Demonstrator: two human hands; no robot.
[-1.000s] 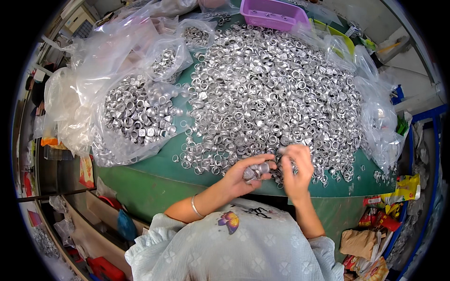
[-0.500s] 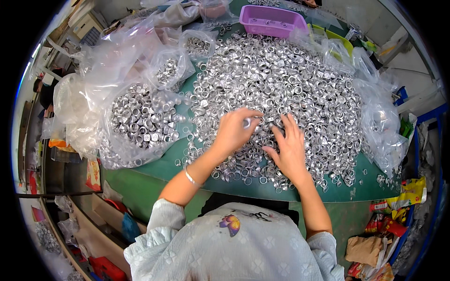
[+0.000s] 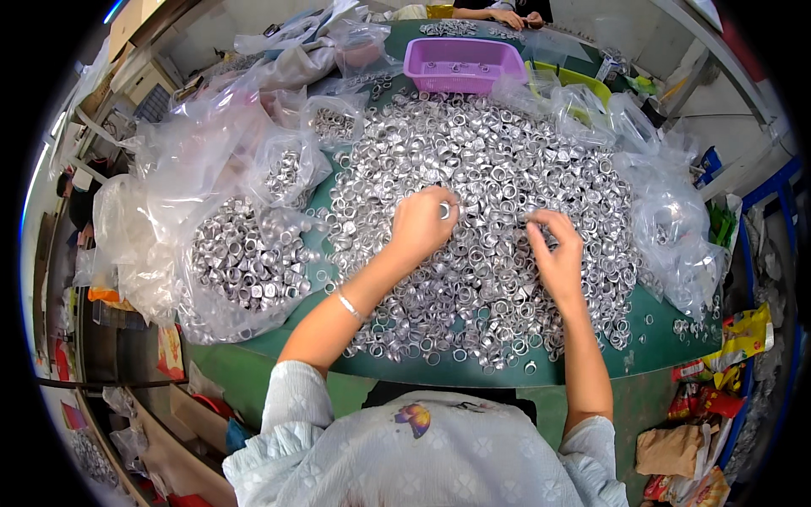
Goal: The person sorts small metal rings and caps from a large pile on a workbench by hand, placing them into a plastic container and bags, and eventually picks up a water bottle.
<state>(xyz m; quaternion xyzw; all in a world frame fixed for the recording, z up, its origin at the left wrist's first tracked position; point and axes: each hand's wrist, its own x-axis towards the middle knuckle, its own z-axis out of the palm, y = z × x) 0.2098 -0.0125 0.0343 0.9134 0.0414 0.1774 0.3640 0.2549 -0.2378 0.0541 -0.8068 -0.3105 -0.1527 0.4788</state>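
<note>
The green table bears heaped silvery rings, clear bags, a purple basket.

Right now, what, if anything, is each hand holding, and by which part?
The left hand has a silver ring in its curled fingers; the gripped part is hidden. Whether the right hand holds anything cannot be told.

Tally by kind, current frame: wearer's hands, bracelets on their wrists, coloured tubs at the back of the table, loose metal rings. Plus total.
Hands: 2 (left hand, right hand)
Bracelet: 1
Purple tub: 1
Lime-green tub: 1
Total: 5
Metal rings: heaped too thickly to count, so left out of the total.
</note>
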